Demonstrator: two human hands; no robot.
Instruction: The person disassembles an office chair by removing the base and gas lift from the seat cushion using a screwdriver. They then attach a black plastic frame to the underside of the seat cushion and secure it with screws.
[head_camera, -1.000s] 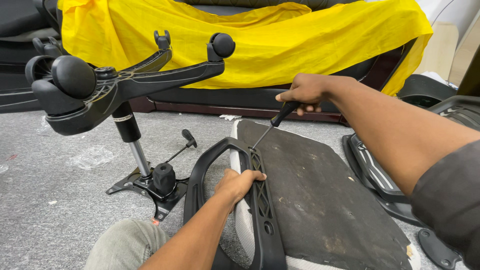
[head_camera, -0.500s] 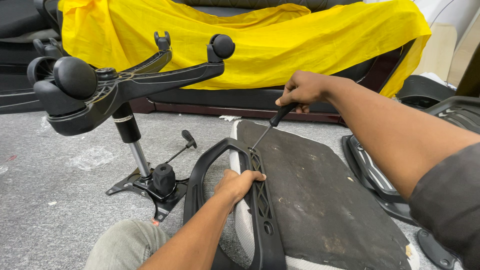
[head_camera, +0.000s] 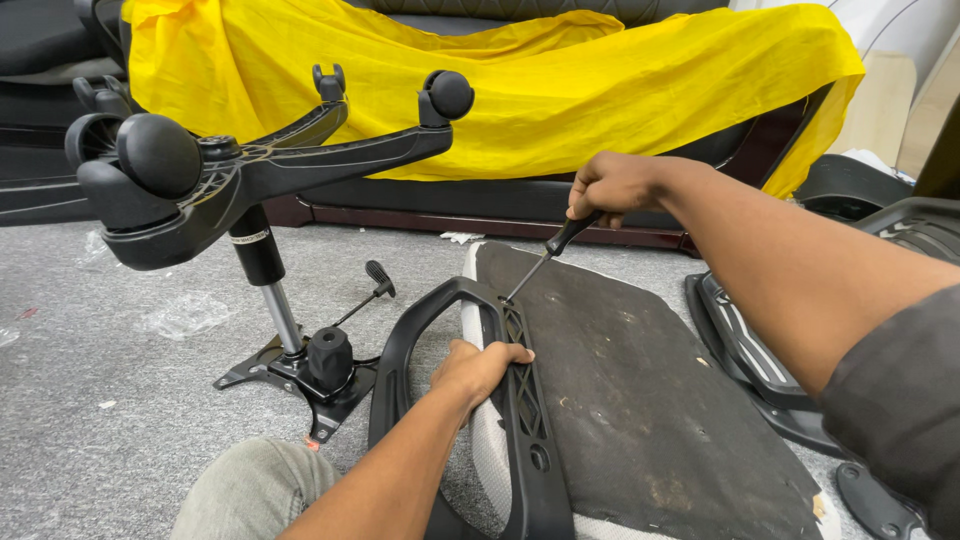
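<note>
Screwdriver (head_camera: 545, 258), fisted in your right hand (head_camera: 608, 186), has its tip at the black plastic armrest (head_camera: 520, 400) mid-frame, which your left hand (head_camera: 478, 368) wraps, so fastening looks underway, needing steady pressure.

Right hand (head_camera: 612, 186) fisted, arm extended; left hand (head_camera: 478, 367) apparently curled, palm down.

screwdriver (head_camera: 548, 251) in the right fist: black handle, silver shaft | armrest (head_camera: 500, 400) under the left palm: black, lattice-patterned | seat underside (head_camera: 640, 400) right of both grips: dark grey, pale-speckled | cloth (head_camera: 560, 100) beyond the fist: bright yellow | chair base (head_camera: 250, 170) left of grips: black, chrome column
</note>
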